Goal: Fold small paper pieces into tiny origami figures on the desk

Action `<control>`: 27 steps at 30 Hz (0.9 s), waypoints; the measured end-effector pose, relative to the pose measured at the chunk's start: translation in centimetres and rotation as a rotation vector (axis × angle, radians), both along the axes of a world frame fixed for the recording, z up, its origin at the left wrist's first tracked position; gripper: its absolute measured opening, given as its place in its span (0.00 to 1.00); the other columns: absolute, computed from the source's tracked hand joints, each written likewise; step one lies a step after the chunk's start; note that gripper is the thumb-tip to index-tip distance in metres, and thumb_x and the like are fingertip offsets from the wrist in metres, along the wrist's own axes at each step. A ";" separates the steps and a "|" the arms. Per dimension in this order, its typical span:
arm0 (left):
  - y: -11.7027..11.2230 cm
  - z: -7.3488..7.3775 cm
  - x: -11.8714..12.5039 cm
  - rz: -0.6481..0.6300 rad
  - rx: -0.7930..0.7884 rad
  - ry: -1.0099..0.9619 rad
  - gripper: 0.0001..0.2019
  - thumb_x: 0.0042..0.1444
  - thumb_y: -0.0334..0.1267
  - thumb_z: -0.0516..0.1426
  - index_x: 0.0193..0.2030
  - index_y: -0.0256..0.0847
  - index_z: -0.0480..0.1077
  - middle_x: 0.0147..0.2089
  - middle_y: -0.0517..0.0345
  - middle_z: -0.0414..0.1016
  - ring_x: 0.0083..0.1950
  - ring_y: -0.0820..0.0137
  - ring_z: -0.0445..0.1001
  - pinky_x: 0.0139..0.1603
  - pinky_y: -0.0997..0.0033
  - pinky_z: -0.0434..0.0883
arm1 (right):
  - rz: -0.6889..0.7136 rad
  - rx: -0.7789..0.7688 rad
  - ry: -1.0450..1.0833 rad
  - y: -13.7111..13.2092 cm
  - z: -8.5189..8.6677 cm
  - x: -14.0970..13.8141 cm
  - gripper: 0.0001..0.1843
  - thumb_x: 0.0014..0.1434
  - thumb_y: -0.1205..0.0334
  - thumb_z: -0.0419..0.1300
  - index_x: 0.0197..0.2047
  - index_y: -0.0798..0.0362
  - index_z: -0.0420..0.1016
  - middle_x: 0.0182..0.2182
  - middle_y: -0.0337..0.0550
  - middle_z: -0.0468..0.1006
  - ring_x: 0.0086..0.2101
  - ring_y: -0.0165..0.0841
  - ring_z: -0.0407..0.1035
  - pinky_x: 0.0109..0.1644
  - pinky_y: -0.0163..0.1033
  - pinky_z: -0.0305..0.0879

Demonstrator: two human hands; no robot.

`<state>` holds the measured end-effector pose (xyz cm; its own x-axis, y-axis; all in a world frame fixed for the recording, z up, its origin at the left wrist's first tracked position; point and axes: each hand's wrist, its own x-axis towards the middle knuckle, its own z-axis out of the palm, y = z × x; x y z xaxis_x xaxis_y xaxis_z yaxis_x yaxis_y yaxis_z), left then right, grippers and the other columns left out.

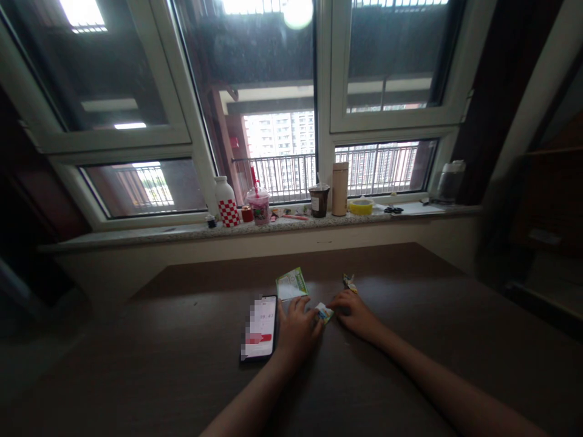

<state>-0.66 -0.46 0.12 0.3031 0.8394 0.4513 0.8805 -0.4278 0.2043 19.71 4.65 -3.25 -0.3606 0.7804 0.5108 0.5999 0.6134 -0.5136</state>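
Between my hands is a small white, blue and green printed piece (324, 313), perhaps paper or a sticker; its exact kind is too small to tell. My left hand (298, 328) holds its left side near the thumb and index finger, with the other fingers resting forward. My right hand (357, 315) is curled, its fingertips pinching the right edge. Just beyond the right hand lies a crumpled yellow and dark scrap (349, 282). A green and white printed card (292, 283) lies past my left fingers. Left of that hand is a phone (260, 328) with its screen lit.
The brown table (182, 388) ends before a stone windowsill (191, 229). On the sill stand a checkered bottle (226, 203), a pink cup (259, 205), a dark drink cup (319, 200), a tan flask (339, 189), yellow tape (361, 207) and a clear jug (450, 182).
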 end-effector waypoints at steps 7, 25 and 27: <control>0.0 0.1 0.0 -0.020 -0.038 -0.016 0.11 0.58 0.43 0.58 0.47 0.55 0.75 0.57 0.56 0.72 0.62 0.55 0.64 0.65 0.28 0.43 | -0.006 -0.020 0.008 0.3 0.1 0.0 0.13 0.51 0.70 0.60 0.38 0.49 0.82 0.38 0.46 0.80 0.43 0.39 0.71 0.51 0.46 0.66; 0.1 -0.3 -0.2 -0.012 -0.067 -0.041 0.11 0.57 0.43 0.58 0.47 0.56 0.76 0.58 0.54 0.71 0.63 0.55 0.63 0.65 0.29 0.42 | 0.022 -0.130 0.094 0.1 0.5 0.0 0.12 0.48 0.72 0.63 0.36 0.51 0.83 0.37 0.47 0.80 0.43 0.40 0.70 0.52 0.45 0.64; 0.1 -0.3 -0.1 -0.014 -0.057 -0.032 0.12 0.57 0.43 0.58 0.48 0.56 0.75 0.58 0.54 0.71 0.63 0.54 0.62 0.65 0.28 0.41 | 0.025 -0.136 0.098 0.1 0.7 0.0 0.12 0.48 0.72 0.63 0.35 0.51 0.83 0.36 0.46 0.80 0.43 0.40 0.70 0.52 0.45 0.63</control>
